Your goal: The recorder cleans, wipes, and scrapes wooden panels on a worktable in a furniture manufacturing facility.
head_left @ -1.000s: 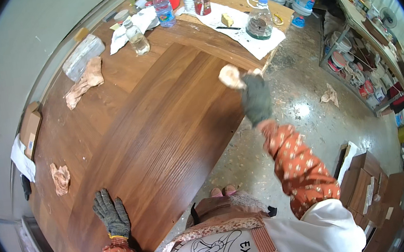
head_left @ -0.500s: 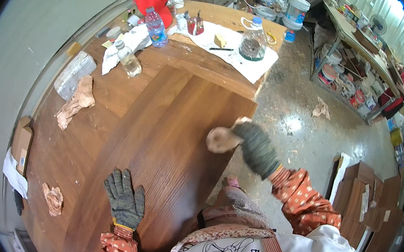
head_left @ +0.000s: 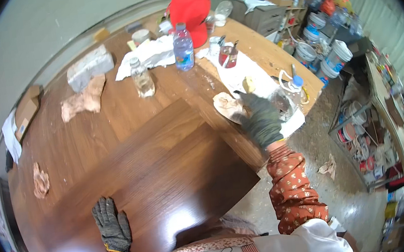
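Note:
My left hand [head_left: 111, 226], in a dark grey knit glove, lies flat on a brown wood-grain board [head_left: 175, 154] with its fingers stretched. My right hand [head_left: 261, 118], gloved the same way, reaches over the white paper at the table's right side. A crumpled pale cloth [head_left: 229, 107] lies against its thumb side. Beneath its fingertips shows the end of a thin black stick [head_left: 236, 92], perhaps a pen, beside a yellowish sponge piece [head_left: 248, 84]. The right fingers are blurred and partly hidden, so their grip is unclear. A clear jug with a blue cap [head_left: 297, 83] stands just beyond.
A red cup with brushes [head_left: 228, 56], a water bottle [head_left: 183, 47], a glass bottle [head_left: 142, 78] and a red cap [head_left: 190, 10] stand farther back. At the left are a whitish block [head_left: 90, 68] and crumpled cloths [head_left: 41, 180]. Buckets [head_left: 336, 58] and a cluttered shelf [head_left: 357, 128] stand right.
My right hand has moved from above the board's right edge to the white paper, with the cloth brought along. My left hand stays flat on the board. The view has shifted.

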A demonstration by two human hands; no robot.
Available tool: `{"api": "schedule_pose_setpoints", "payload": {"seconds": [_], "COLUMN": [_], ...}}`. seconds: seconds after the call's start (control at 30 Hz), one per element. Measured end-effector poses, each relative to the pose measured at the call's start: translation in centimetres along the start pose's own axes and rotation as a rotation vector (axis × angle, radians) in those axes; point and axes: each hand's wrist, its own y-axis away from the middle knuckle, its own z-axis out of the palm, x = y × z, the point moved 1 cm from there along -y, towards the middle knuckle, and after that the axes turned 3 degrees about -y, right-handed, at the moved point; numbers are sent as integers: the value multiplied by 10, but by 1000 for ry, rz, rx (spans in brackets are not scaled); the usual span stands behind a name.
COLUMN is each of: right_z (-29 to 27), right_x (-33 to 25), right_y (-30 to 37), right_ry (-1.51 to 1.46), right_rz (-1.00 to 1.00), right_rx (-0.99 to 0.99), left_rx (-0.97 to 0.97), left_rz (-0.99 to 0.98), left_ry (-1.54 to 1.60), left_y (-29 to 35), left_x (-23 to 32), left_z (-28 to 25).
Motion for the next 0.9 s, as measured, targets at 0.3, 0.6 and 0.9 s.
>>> {"api": "schedule_pose_setpoints", "payload": {"seconds": [0.3,0.6,0.9], "right_z": [42,9,96], "right_x": [76,4,-41], "right_y": [-114,-131,-149], "right_ry": [213,-687,-495], "right_rz": [391,-300,-173], "right_rx": [-90,96,-391], "left_rx": [18,17,22], "left_rz": [-117,-172,-153], "left_ry": [86,107,102], "left_y": [2,-1,-2], "left_x": [16,16,17], "left_z": [-9,-16,-9]}}
